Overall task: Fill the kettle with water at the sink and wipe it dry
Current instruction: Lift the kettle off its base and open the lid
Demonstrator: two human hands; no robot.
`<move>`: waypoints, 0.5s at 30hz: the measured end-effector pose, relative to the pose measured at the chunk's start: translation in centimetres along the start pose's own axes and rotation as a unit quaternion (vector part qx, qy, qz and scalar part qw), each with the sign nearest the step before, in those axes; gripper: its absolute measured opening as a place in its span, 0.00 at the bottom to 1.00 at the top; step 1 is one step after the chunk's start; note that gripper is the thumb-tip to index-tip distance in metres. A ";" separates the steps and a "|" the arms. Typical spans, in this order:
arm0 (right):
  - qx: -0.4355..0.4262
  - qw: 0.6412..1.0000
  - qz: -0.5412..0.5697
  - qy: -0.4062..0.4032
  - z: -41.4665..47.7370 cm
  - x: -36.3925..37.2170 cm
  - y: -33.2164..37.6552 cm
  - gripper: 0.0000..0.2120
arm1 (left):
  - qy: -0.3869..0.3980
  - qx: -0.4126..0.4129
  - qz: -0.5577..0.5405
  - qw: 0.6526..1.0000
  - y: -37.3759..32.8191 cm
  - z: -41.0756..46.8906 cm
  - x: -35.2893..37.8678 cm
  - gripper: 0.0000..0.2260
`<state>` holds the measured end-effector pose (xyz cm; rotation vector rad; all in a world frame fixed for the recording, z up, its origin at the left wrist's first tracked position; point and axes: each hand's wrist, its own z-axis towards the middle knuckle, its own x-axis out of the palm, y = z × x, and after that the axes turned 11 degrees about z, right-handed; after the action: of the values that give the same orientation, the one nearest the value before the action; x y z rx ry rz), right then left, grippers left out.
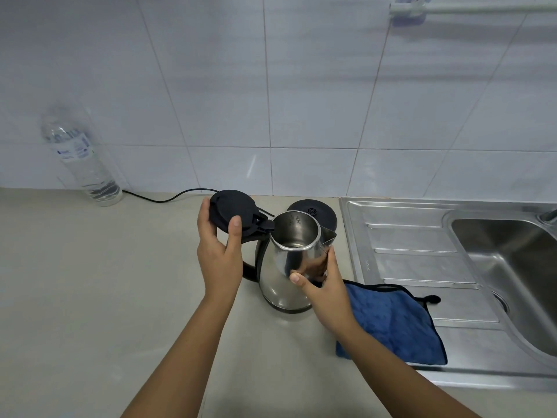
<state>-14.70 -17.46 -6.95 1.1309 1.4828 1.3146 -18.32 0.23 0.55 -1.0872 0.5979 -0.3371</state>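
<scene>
A steel kettle (280, 276) stands on the beige counter, its spout toward the sink. Its black hinged lid (233, 211) is swung open to the left. My left hand (218, 251) grips that lid, thumb on its front edge. My right hand (321, 285) wraps the kettle's right side just under the spout. The inside of the kettle looks empty. A blue cloth (394, 324) lies at the right of the kettle, partly over the sink's drainboard. The steel sink (422, 251) fills the right side, with its basin (512, 267) at the far right.
The kettle's black round base (316, 212) sits behind the kettle, its cord (168, 199) running left along the wall. A clear plastic bottle (81, 158) stands at the back left against the tiled wall. A tap's edge (550, 214) shows at the right border.
</scene>
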 end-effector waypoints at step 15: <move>-0.019 1.000 -0.004 0.023 0.1 -0.4 0.3 0.48 | 0.214 0.011 0.063 0.975 6.4 1.0 -0.1 0.36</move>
<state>-14.44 -17.78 -6.68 1.0768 1.4890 1.3668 -17.99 3.84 -4.83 -0.9543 1.0391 -0.4706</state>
